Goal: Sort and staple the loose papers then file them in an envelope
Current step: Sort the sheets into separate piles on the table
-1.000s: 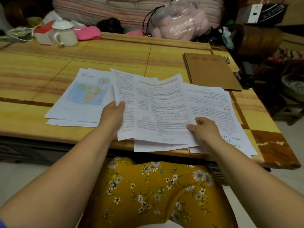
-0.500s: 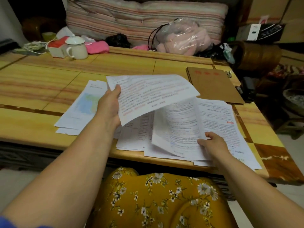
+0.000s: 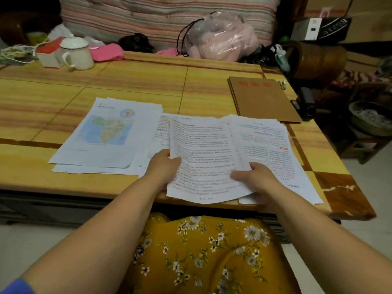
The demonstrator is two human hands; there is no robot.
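Both hands hold one printed sheet [image 3: 203,158] over the table [image 3: 137,81] edge: left hand [image 3: 163,168] grips its left side, right hand [image 3: 254,179] pinches its lower right. Map pages [image 3: 106,132] lie left. Brown envelopes [image 3: 265,98] lie flat, contents unseen. A lidded mug [image 3: 77,53] stands far left.

- Printed sheet [image 3: 203,158]: dense lines of text, too blurred to read.
- Brown envelope [image 3: 265,98]: red characters on top, illegible.
- Map page [image 3: 106,130]: heading unreadable.

papers [image 3: 203,153]: white, red-marked print
map [image 3: 106,126]: blue, green
envelope [image 3: 265,98]: brown (red lettering)
worktop [image 3: 137,81]: yellow-orange streaks
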